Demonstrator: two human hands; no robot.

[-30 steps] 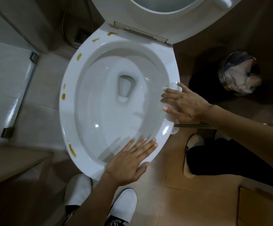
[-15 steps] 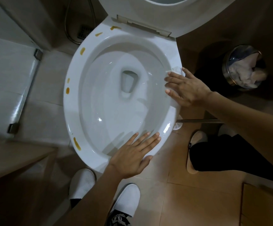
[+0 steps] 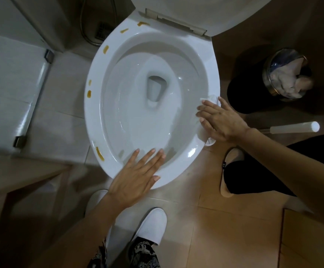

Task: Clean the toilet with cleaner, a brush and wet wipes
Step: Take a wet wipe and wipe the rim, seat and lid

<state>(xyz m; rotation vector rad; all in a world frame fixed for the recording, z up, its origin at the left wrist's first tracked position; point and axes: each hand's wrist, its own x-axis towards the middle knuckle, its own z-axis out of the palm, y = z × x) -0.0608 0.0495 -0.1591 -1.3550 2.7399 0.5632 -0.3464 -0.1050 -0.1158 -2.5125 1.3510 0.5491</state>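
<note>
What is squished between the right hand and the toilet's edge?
A white wet wipe. The right hand presses it flat on the toilet rim, and only its crumpled edge peeks out past the fingertips. The head view shows this.

right hand (image 3: 220,121) on wipe (image 3: 211,98) (toilet rim (image 3: 91,113))

The wet wipe (image 3: 211,99) is mostly covered by the right hand (image 3: 220,120); only a crumpled edge is seen. The raised lid (image 3: 196,12) is cut off by the top edge. The brush handle (image 3: 292,128) is partly hidden behind the right forearm, and its head is barely seen under the rim (image 3: 214,74).
</note>
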